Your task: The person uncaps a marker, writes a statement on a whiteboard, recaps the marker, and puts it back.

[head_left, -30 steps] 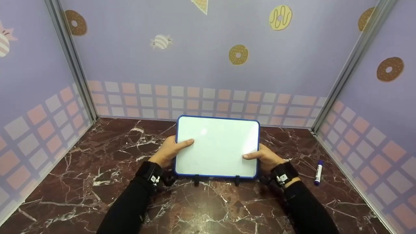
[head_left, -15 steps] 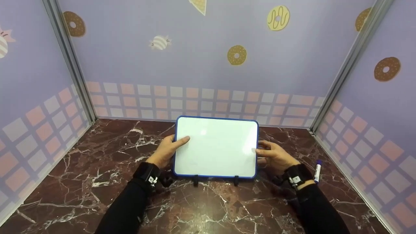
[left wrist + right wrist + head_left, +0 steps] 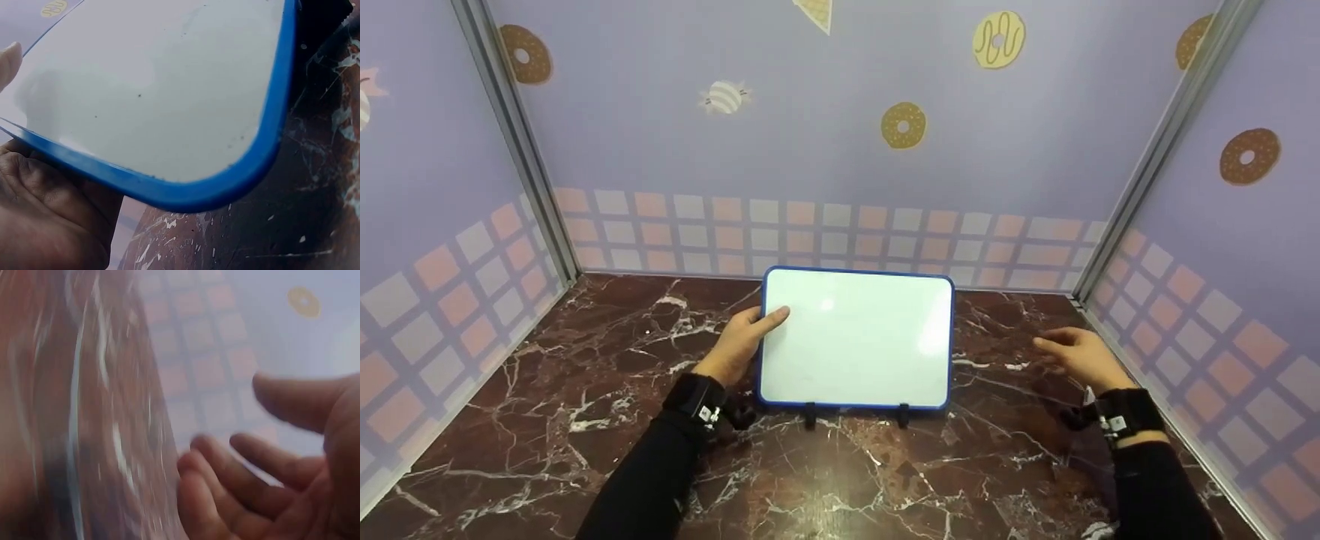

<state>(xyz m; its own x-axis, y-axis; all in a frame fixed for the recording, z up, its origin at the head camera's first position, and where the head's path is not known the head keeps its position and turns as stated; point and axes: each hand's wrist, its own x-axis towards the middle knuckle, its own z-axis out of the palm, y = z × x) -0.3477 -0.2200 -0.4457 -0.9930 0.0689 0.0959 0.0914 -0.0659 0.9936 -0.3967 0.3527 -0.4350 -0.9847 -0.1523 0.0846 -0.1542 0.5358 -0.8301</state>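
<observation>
Marble tabletop (image 3: 585,390) | whiteboard (image 3: 856,337) propped upright, gripped at its left edge by left hand (image 3: 739,345) | right hand (image 3: 1080,358) held apart, fingers loose, nothing grasped

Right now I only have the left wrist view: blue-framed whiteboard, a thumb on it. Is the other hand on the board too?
Observer: No. The right hand hovers over the marble table, clear of the whiteboard.
Operator: Holding anything?
Observer: Nothing. Its fingers are loose and spread in the right wrist view.
Operator: Board flat or propped?
Observer: Propped upright, leaning back on two small black feet, with the left hand gripping its left edge.
Operator: Anything written on it?
Observer: No, the face looks blank from the head view.
</observation>
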